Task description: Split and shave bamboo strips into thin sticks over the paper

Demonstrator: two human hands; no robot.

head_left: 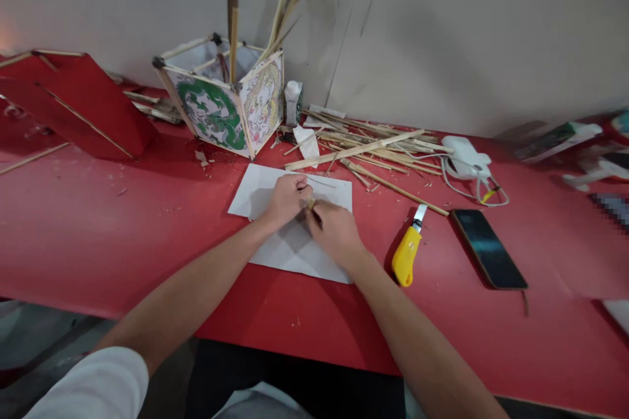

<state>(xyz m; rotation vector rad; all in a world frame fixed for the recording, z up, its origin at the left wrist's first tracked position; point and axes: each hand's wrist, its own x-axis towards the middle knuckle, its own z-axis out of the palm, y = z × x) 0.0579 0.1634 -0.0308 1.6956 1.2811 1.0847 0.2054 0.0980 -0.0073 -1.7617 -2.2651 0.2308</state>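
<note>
Over white paper point(275, 254) on the red table, my left hand point(289, 200) and my right hand point(335, 230) meet with bent, closed fingers. Between their fingertips shows a small tan piece point(310, 203), mostly covered, so its kind is unclear. Just beyond my left fingertips, a thin dark strand point(322, 182) crosses the upper part of the paper; I cannot tell whether it is held. To the right of my right hand lies a yellow utility knife point(407, 254) with its blade out.
Bamboo sticks point(378, 147) are piled behind the paper. A dragon-printed lantern frame point(211, 111) stands at the back left beside a small carton point(293, 103). A red paper frame point(93, 105) is further left. A phone point(489, 249) and white charger point(466, 156) lie right.
</note>
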